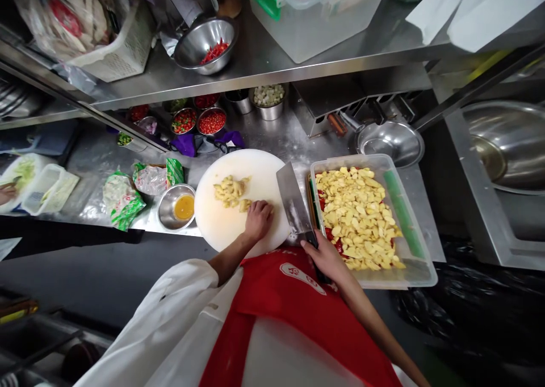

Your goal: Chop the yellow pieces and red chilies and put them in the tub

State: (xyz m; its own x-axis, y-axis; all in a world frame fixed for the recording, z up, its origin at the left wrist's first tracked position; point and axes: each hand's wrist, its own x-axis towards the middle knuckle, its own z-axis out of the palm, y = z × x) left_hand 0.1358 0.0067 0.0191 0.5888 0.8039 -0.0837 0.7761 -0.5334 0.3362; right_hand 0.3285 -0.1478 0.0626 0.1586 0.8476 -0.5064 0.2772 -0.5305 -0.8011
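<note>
A round white cutting board [217, 228] lies on the steel counter, with a small heap of pale yellow ginger pieces [230, 190] on it. My left hand [259, 219] rests on the board's right half, fingers curled together beside a small piece at the heap's lower right; what lies under the fingers is hidden. In my right hand [326, 256] is the black handle of a cleaver [293, 200], its broad blade over the board's right edge. To the right stands a clear plastic bin [415, 228] of sliced yellow pieces [360, 217], with some red bits beneath them.
Left of the board are a steel bowl [165, 211] of yellow liquid and green-white bags [123, 200]. Behind it stand pots of chopped red peppers [212, 121] and a knife rack [315, 112], under a steel shelf [255, 72]. Another person's hand [7, 193] shows at far left.
</note>
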